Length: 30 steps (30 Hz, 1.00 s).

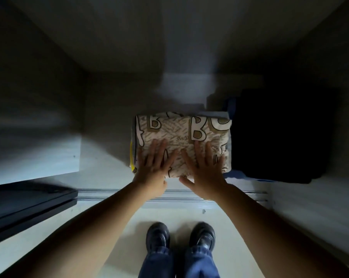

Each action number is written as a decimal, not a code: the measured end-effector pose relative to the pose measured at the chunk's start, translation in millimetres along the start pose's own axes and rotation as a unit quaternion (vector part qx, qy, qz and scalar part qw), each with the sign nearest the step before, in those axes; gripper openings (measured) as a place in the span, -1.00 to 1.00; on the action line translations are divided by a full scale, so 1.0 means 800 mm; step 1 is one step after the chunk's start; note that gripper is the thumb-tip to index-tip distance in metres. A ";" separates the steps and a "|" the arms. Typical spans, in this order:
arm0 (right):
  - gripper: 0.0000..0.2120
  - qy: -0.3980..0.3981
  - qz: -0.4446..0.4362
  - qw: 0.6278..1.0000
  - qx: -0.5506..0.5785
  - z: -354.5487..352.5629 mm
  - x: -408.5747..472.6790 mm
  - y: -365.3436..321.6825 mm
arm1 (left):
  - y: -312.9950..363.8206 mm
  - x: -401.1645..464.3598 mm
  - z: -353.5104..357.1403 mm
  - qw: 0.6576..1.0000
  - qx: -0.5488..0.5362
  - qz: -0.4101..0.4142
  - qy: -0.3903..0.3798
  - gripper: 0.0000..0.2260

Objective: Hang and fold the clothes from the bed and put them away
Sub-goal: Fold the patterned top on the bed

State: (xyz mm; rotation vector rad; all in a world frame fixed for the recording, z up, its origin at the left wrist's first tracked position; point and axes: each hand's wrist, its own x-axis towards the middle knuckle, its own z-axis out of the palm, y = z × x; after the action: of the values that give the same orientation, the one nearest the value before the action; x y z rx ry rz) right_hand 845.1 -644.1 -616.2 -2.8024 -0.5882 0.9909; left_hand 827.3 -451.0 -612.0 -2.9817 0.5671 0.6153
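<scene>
We're pressing the folded patterned garment (pixel 182 141) down on the wardrobe shelf (pixel 101 167), near the front edge just behind the sliding-door track (pixel 169 194). Left hand (pixel 154 164) and right hand (pixel 204 167) are lying flat on top, fingers spread; grip is wide, clasping nothing. It's sitting on a stack with a yellow layer (pixel 132 159) peeking out left, dark pile (pixel 279 135) just beside it on the right. Risk: we're pushing unevenly, so the fold could skew or the stack slide forward off the shelf.

Head view, steeply downward, close
</scene>
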 end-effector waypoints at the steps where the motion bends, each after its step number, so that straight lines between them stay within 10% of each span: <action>1: -0.22 -0.006 0.004 1.000 0.003 -0.003 0.002 -0.002 | -0.003 0.003 0.000 1.000 -0.006 0.000 -0.004 -0.01; 8: -0.42 -0.108 0.024 0.989 0.097 -0.084 -0.011 -0.010 | -0.015 -0.002 -0.057 0.986 -0.054 -0.019 -0.159 -0.08; 20: -0.66 0.047 0.167 0.963 0.205 -0.315 -0.258 -0.031 | 0.083 -0.099 -0.392 0.974 -0.184 -0.030 -0.132 -0.73; 30: -0.64 0.077 0.239 0.929 0.271 -0.394 -0.466 -0.070 | 0.164 -0.193 -0.571 0.978 -0.152 0.111 -0.091 -0.78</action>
State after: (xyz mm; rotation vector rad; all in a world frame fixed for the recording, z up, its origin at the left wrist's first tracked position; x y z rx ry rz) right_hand 758.7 -732.2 -140.9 -2.5041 0.3645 0.8167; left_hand 819.0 -573.3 -127.9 -3.1098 0.8691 1.0722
